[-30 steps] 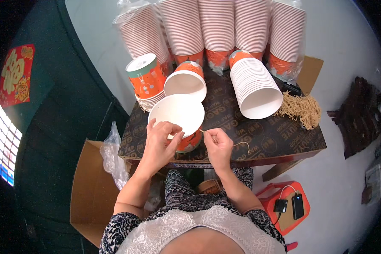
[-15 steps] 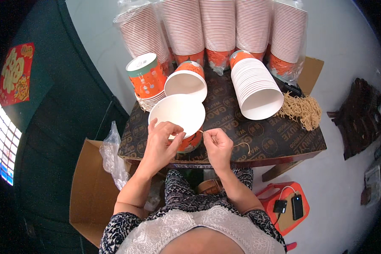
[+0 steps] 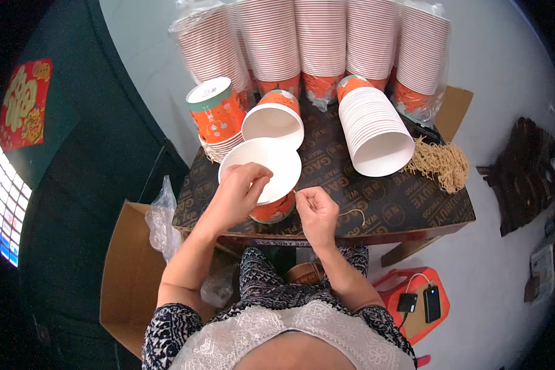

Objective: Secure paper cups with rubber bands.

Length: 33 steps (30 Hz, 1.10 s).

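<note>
An orange paper bucket [image 3: 279,211] with a white inside stands upright near the front edge of the table, its mouth tipped toward me. Over that mouth is my left hand [image 3: 243,188], thumb and fingers pinched together; whatever they hold, if anything, is too small to make out. Beside the bucket's right wall my right hand [image 3: 318,213] pinches a thin tan cord [image 3: 357,213], whose loose tail curls out onto the tabletop. Just behind, another paper bucket [image 3: 276,123] lies on its side, open end toward me.
Upside-down orange buckets [image 3: 216,120] are stacked at left. A nested stack of buckets [image 3: 376,132] lies at right, next to a bundle of tan cords [image 3: 441,163]. Tall bagged stacks [image 3: 320,40] line the back. A cardboard box [image 3: 126,277] and a red stool [image 3: 422,333] flank the table [image 3: 401,213].
My left hand has moved a little up and inward over the bucket's mouth, its fingers drawing together. The right hand stays pinched on the cord in nearly the same place.
</note>
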Each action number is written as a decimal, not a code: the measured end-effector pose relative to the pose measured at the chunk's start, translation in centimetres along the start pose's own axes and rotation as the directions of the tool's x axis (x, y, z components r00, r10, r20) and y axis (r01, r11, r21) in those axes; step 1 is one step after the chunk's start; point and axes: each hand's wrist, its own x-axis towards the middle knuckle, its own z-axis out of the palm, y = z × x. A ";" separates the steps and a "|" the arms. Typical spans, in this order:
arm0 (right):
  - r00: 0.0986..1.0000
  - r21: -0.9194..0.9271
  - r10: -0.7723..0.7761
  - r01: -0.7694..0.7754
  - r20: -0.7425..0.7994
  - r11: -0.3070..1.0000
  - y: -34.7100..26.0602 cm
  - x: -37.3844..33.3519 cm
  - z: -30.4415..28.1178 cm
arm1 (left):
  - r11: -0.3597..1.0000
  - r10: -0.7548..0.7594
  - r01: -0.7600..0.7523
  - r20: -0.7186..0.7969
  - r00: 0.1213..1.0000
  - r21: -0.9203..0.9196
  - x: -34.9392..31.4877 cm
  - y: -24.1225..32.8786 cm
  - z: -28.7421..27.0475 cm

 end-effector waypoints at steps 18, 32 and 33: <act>1.000 -0.052 0.015 -0.015 0.008 0.999 0.9 0.4 0.2 | 0.954 -0.004 0.187 0.614 0.789 -0.234 4.5 -1.7 1.8; 0.999 -0.070 -0.019 0.022 0.048 0.997 0.8 0.1 -0.2 | 0.927 -0.005 0.232 0.609 0.793 -0.295 4.5 -2.1 2.2; 0.998 -0.019 0.000 0.001 0.060 1.000 0.8 -0.1 -0.3 | 0.910 -0.044 0.278 0.597 0.801 -0.307 4.5 -2.1 2.1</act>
